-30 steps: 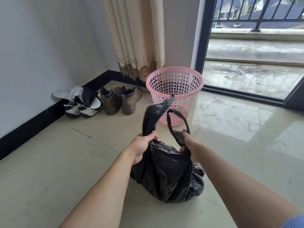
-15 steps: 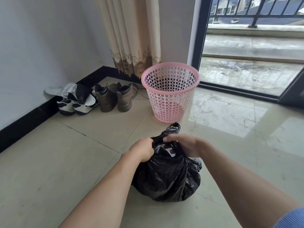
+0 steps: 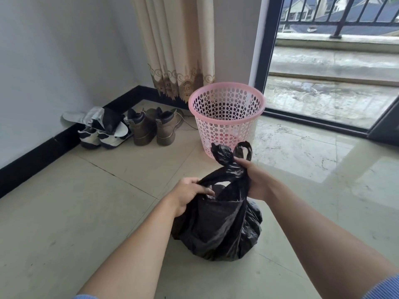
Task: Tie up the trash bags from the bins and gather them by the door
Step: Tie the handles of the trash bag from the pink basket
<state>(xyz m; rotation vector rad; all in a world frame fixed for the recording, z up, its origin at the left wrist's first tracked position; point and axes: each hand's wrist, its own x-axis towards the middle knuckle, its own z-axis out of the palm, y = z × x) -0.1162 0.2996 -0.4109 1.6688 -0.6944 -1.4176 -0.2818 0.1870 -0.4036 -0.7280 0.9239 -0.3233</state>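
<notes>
Head view, looking down: we hold a black trash bag, thin crinkled glossy plastic, bulging and rounded, sitting on the pale polished floor tiles near us at centre. Our left hand curls its fingers into the bag's open mouth, gripping the left edge. Our right hand is closed around the twisted neck, pinching it tight; two floppy looped handle ends stick up just past that hand. Just beyond the bag stands a pink bin, round, tapered plastic pierced all over with circular holes. Farther left, against the black skirting, sit brown leather ankle boots and white-and-black sneakers. A cream pleated curtain with patterned hem hangs behind. Far right, a dark-framed glass door shows a wet balcony.
</notes>
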